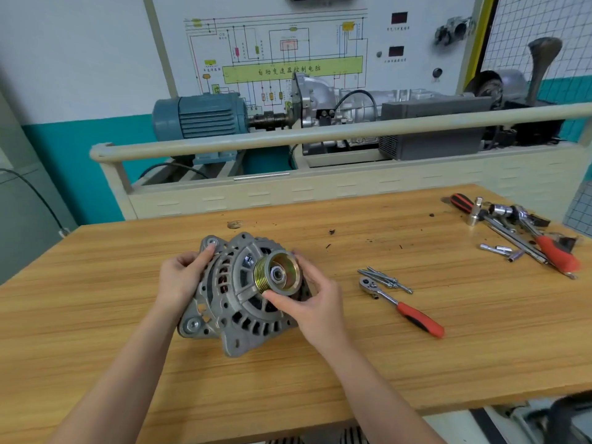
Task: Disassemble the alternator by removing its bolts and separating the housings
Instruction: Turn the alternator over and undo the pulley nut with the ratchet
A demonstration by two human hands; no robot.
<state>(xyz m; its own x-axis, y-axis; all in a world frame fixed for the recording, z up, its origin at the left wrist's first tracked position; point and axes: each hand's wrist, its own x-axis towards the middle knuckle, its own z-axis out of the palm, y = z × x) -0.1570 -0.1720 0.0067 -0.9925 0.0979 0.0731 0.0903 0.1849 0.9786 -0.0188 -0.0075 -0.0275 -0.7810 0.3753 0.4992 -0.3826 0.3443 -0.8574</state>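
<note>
Right hand (315, 302) pinching the brass pulley (279, 273) of the alternator (238, 310) mid-table (416, 363), left hand (181, 278) gripping its rear housing, loose bolts (386, 279), probably four, beside a ratchet (400, 306).

Grey alternator (238, 302), brass pulley (278, 273) upward

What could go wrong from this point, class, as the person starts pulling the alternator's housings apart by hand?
1. The right hand grips only the pulley; if the housings release suddenly, the alternator, tilted on the table, may drop.
2. The left hand has fingers beside the housing seam, where they could get pinched.
3. The removed bolts lie loose beside the ratchet and could roll away.
</note>
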